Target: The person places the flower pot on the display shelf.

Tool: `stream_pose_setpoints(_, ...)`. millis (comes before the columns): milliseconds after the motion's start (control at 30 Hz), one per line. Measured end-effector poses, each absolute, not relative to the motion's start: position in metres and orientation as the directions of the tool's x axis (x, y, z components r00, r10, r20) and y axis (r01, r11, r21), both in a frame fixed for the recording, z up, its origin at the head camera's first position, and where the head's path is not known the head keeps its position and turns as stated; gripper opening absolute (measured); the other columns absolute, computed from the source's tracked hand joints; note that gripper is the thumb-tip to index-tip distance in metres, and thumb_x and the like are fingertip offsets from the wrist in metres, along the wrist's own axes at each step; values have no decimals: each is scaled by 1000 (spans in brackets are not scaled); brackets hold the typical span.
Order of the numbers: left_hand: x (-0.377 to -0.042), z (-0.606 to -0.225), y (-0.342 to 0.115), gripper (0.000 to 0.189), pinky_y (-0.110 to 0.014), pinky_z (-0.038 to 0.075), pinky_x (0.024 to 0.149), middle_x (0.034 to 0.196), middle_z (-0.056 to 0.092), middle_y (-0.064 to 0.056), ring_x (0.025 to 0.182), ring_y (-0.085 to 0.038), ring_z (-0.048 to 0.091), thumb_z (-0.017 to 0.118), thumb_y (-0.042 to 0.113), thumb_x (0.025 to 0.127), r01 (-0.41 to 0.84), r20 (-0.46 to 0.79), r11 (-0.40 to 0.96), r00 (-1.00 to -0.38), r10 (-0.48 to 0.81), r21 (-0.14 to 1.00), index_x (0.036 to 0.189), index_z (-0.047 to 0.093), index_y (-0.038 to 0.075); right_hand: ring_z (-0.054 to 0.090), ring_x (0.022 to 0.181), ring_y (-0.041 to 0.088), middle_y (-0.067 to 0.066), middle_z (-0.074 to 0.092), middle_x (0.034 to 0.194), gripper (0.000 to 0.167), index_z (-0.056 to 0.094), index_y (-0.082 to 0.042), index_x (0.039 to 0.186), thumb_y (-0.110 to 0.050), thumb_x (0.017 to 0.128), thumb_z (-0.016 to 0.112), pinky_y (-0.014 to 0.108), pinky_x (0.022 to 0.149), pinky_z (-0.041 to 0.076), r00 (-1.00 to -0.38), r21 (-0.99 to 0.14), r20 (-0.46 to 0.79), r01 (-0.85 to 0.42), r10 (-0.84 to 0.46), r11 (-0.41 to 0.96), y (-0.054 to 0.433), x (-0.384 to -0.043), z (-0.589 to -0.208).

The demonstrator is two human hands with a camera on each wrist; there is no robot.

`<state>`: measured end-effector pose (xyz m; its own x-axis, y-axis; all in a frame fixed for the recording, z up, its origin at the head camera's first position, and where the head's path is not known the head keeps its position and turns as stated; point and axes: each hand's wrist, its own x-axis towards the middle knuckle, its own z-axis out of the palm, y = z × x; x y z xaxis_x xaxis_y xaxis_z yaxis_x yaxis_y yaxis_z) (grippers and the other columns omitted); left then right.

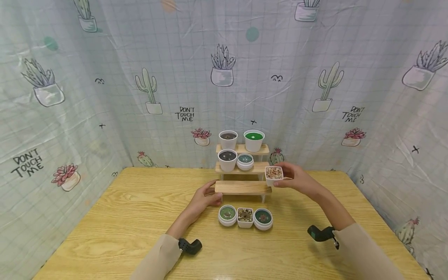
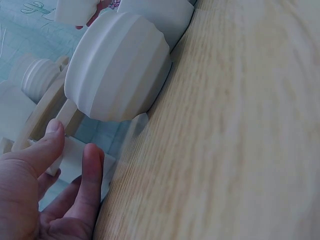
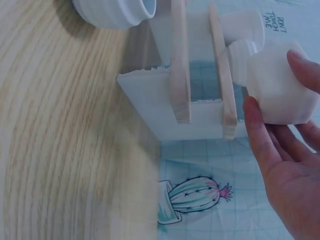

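A three-tier stand point(image 1: 243, 187) with wooden shelves and white side panels stands on the table. My left hand point(image 1: 204, 196) grips the left end of its lowest tier; in the left wrist view the thumb point(image 2: 52, 127) lies against the wood and the fingers curl by the white panel. My right hand point(image 1: 295, 179) pinches a square white pot point(image 1: 274, 175) of tan gravel between thumb and fingers. It holds the pot in the air at the stand's right side, by the middle shelf. The right wrist view shows the pot's plain white side point(image 3: 277, 82).
The top shelf bears a grey-topped pot point(image 1: 228, 138) and a green-topped pot point(image 1: 254, 140). On the middle shelf are a dark-filled pot point(image 1: 228, 160) and a ribbed bowl point(image 1: 245, 161). In front stand two round pots point(image 1: 227, 215) with a square gravel pot point(image 1: 245, 217) between. A patterned curtain point(image 1: 175, 89) hangs behind.
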<state>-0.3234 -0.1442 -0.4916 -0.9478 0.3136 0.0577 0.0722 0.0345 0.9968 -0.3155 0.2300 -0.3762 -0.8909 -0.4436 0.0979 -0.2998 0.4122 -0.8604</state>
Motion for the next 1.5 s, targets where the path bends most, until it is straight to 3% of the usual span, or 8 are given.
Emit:
stream_pose_setpoints(333, -324, -493, -144, 76, -33, 65, 90, 135, 59, -28, 96, -17, 71, 71, 15, 99, 56, 47, 20, -947, 318, 998, 162, 29, 7, 55, 132, 37, 25, 57, 142, 70, 43, 1, 151, -21, 94, 77, 26, 97, 57, -904, -879, 104, -278, -414, 387, 227, -325, -374)
stream_pose_setpoints(600, -323, -492, -144, 76, -32, 65, 88, 136, 60, -27, 96, -18, 72, 71, 16, 99, 51, 42, 20, -952, 305, 999, 162, 30, 9, 60, 122, 28, 25, 60, 136, 67, 45, 1, 149, -16, 93, 78, 23, 92, 58, -912, -880, 124, -283, -391, 382, 223, -338, -371)
stream_pose_setpoints(933, -322, -492, -144, 77, -31, 65, 88, 132, 61, -26, 93, -16, 72, 71, 15, 99, 63, 53, 21, -949, 310, 998, 162, 28, 7, 57, 128, 33, 20, 59, 139, 67, 48, -5, 149, -23, 93, 80, 33, 101, 55, -921, -868, 107, -270, -374, 417, 214, -349, -367)
stream_pose_setpoints(1500, -322, -492, -144, 78, -31, 65, 87, 133, 61, -27, 92, -16, 72, 72, 16, 98, 65, 57, 17, -952, 300, 998, 162, 29, 6, 59, 119, 29, 25, 59, 135, 66, 46, 3, 148, -14, 93, 78, 20, 89, 54, -927, -866, 112, -267, -357, 422, 209, -360, -367)
